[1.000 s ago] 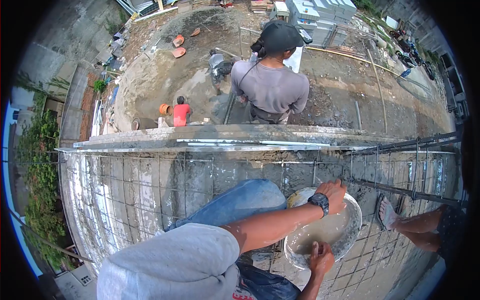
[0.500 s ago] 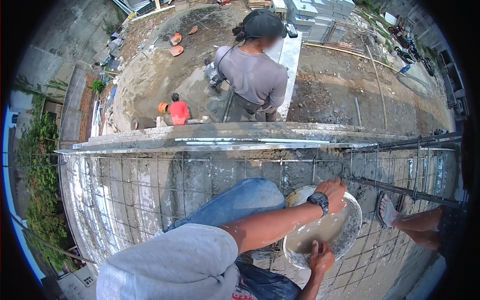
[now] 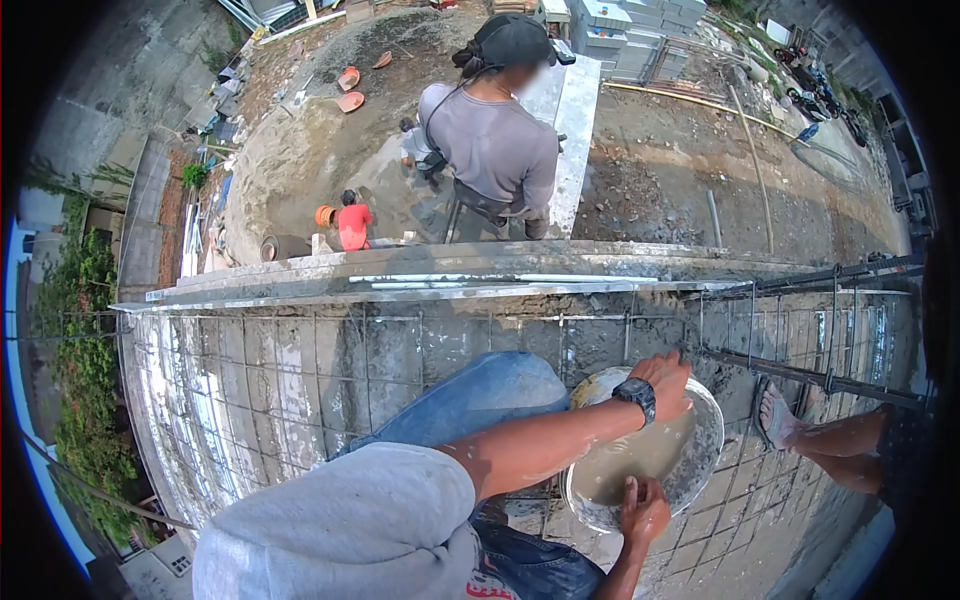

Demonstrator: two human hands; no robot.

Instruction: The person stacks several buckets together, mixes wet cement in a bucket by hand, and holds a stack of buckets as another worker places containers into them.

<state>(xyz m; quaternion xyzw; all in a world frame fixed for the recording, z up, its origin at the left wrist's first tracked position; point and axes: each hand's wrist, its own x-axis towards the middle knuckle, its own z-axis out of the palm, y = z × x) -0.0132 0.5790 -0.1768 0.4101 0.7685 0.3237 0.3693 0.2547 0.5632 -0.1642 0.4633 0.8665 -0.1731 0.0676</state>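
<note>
Sunlight glares on the left side of the deck [image 3: 345, 350], which is overlaid with mesh [image 3: 367, 362]. A ledge [image 3: 560, 262] runs along its far edge, with white pipes [image 3: 585, 278] lying lengthwise. Past it, lower down, spread bare ground [image 3: 670, 190], a sand heap [image 3: 285, 165] and stacked grey blocks [image 3: 645, 50]. Greenery [image 3: 85, 340] grows beyond the deck's left edge.

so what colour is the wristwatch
The wristwatch is black; it shows best in the head view.
</note>
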